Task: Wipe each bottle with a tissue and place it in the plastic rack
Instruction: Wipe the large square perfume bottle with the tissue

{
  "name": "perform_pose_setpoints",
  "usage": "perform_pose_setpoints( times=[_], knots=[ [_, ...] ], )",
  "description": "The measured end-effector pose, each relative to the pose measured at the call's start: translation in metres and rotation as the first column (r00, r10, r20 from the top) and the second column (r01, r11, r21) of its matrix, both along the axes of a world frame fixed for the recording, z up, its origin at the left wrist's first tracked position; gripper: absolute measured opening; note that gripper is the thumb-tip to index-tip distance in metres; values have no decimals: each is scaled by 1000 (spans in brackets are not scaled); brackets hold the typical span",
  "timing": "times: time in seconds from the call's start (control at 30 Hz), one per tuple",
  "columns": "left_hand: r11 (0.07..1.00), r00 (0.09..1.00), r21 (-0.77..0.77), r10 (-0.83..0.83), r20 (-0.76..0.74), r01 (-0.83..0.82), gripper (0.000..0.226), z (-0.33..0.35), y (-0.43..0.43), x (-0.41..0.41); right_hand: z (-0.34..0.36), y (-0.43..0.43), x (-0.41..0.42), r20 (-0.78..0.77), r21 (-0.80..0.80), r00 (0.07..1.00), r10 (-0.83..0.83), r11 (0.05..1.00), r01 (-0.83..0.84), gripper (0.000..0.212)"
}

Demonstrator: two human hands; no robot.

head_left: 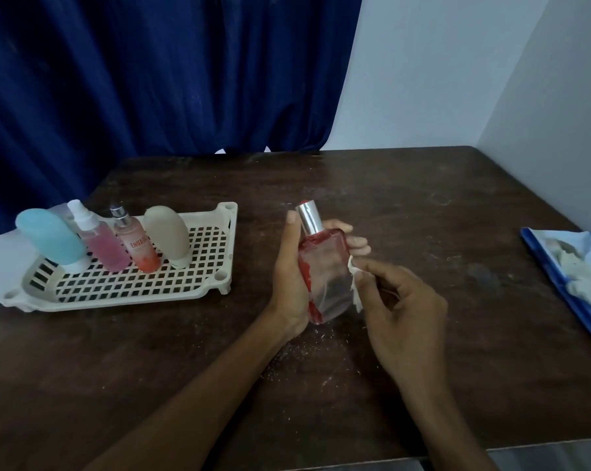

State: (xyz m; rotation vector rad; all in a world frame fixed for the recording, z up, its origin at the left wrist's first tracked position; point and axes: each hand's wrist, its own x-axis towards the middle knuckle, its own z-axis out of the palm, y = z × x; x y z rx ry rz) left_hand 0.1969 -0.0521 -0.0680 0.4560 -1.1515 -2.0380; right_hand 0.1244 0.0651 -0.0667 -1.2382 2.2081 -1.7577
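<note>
The right hand (403, 300) pinches a tissue (355, 294) against the right side of a perfume bottle (324, 277). The left hand (289, 277) curls its fingers (357, 248) round the bottle above the tabletop (423, 205). The bottle's long axis is near upright, and its silver cap points far-left. The plastic rack (199, 266) lies far left.

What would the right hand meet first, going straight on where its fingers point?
Probably the perfume bottle in the left hand; the tissue pinched in the right hand seems to touch it.
</note>
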Motion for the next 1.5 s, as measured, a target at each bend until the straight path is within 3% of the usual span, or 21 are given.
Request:
perform_pose_setpoints(
  times=[0.2, 0.43, 0.67, 0.8, 0.9, 1.03, 1.2, 1.33, 1.5],
  knots=[
    [996, 999, -89, -30, -19, 28, 74, -4, -4, 2, 0, -12, -3, 64, -36, 997, 42, 999, -40, 20],
    [975, 999, -222, 32, 37, -23, 69, -5, -13, 3, -18, -2, -10, 130, 71, 986, 101, 991, -111, 20],
    [913, 995, -402, -33, 94, 68, 80, -5, -19, 10, -21, -1, -10, 137, -24, 987, 84, 996, -81, 20],
    [880, 986, -472, 25, 162, 56, 56, -1, -16, 18, -20, 3, -9, 131, -68, 989, 68, 996, -59, 21],
    [825, 963, -565, 133, 234, 24, 63, 0, -12, 23, -20, 6, -9, 136, -110, 989, 51, 993, -36, 20],
    [766, 959, -642, 164, 232, 25, 30, 4, -1, 29, -21, 8, -8, 162, -136, 986, 45, 990, -23, 20],
    [679, 921, -734, 274, 276, 18, 59, 2, 1, 38, -18, 10, -5, 159, -145, 985, 59, 989, -36, 20],
    [594, 803, -802, 509, 310, -67, 53, 4, 22, 57, -19, 11, -5, 155, -149, 985, 72, 988, -49, 20],
    [445, 514, -895, 777, 362, -42, 38, -9, 54, 64, -23, 10, -5, 132, -139, 989, 72, 989, -54, 21]
  ],
)
